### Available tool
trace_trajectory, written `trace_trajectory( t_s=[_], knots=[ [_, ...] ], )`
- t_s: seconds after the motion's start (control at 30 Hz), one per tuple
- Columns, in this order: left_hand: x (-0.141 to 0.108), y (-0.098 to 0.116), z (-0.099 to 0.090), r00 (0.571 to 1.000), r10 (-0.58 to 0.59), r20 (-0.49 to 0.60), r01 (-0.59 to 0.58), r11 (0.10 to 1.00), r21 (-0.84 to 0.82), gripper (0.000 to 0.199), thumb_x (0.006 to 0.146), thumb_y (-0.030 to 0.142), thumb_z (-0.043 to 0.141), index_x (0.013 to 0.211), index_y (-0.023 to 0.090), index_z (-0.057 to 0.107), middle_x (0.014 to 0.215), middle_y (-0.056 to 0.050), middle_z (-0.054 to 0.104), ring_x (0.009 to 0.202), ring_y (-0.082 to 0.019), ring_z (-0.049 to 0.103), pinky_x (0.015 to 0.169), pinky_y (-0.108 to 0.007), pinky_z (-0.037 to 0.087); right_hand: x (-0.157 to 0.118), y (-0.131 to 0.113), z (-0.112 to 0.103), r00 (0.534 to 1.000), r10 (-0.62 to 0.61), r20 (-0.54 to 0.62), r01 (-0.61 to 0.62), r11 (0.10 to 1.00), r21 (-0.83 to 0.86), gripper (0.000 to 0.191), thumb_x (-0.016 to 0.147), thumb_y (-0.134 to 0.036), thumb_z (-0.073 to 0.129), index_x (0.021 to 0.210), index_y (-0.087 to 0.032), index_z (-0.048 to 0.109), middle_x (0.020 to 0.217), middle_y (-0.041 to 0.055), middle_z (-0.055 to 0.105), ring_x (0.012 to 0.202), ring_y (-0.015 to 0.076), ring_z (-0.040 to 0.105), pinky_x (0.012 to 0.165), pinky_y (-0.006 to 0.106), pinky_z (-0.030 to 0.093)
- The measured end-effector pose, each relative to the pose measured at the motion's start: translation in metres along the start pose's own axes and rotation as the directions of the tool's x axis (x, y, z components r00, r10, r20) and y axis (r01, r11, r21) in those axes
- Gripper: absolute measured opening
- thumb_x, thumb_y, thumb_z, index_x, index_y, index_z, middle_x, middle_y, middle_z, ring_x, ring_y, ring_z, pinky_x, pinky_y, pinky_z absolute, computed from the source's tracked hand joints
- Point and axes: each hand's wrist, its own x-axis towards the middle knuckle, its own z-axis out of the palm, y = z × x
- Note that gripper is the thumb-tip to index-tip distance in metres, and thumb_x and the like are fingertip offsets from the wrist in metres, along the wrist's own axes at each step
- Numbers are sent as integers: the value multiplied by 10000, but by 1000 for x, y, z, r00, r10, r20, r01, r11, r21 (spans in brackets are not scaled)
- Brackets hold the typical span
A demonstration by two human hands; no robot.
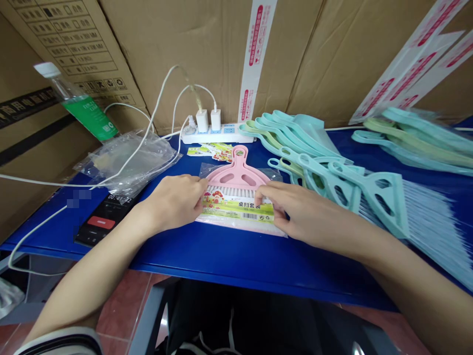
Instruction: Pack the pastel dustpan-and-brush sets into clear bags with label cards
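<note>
A pink hand brush [240, 172] with white bristles lies on the blue table in front of me, its handle pointing away. A printed card [225, 209] with mushroom houses covers its lower part, and a clear plastic bag [244, 226] is around both. My left hand [181, 199] is closed at the bag's left edge, fingertips pinched on the film. At the right edge, my right hand [295, 212] has its fingers curled onto the bag. Part of the fingertips is hidden on both sides.
Teal and green dustpans [310, 133] and brushes [388, 202] are piled to the right, with bagged ones [417, 138] beyond. Behind stand a power strip [232, 133] and loose cards [214, 150]. Plastic bags [125, 155], a phone [101, 222], a bottle [86, 116] and cables are left.
</note>
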Motion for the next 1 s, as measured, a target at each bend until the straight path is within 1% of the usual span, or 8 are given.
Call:
trace_trajectory(
  t_s=[0.13,0.23,0.33,0.43,0.53,0.7,0.83,1.0],
  knots=[
    [-1,3,-1,998,-54,25,53,998,21,135,869,188,458,898,176,589,765,-80,679,731,-287,684,652,-368,477,1,-1,-1,1000,25,-18,-25,1000,-12,261,682,-22,447,845,-219,497,712,1,530,606,160,487,573,283,360],
    [0,3,-2,998,-53,22,53,998,33,122,848,187,470,882,188,587,711,-62,666,676,-266,670,617,-341,451,1,-1,-1,999,28,-15,-28,1000,7,266,671,-17,436,831,-225,477,662,-17,491,585,155,473,563,277,347],
    [2,1,-4,997,-53,53,50,997,51,107,823,178,482,863,201,579,680,-38,654,668,-238,659,596,-309,426,1,-2,0,999,45,-6,-45,999,0,272,664,-5,429,819,-226,457,651,-25,478,581,150,471,564,274,338],
    [3,-2,-5,996,-54,73,52,998,24,97,808,169,489,847,209,568,707,-32,664,694,-234,660,575,-303,394,2,-4,0,997,71,10,-71,997,-14,267,659,-1,437,802,-227,434,658,-24,485,594,151,482,570,273,335],
    [3,-3,-4,998,-50,44,50,999,-1,87,803,167,495,837,210,564,742,-30,680,692,-224,656,561,-301,372,3,-6,-1,997,81,18,-81,996,-26,254,663,-8,443,783,-230,418,663,-21,494,599,153,486,577,278,336],
    [4,-4,-2,999,-44,19,44,999,12,85,811,163,485,814,207,557,675,-11,661,628,-187,629,532,-287,329,2,-6,-2,997,79,10,-79,997,-18,237,665,-23,439,761,-235,398,688,-10,519,602,152,492,579,284,334],
    [4,-6,-1,1000,-26,13,26,999,-31,66,818,175,496,798,209,548,713,-11,677,656,-188,627,553,-287,342,1,-4,-3,999,54,-1,-54,999,-1,239,673,-24,431,766,-240,386,659,-16,504,577,155,463,566,284,319],
    [4,-11,-1,999,-11,36,15,995,-95,86,845,179,489,785,217,537,748,-11,682,694,-196,619,601,-292,366,1,-2,-4,999,49,13,-49,999,9,235,690,-21,423,784,-235,398,622,-27,468,565,162,444,571,286,313]
  ],
)
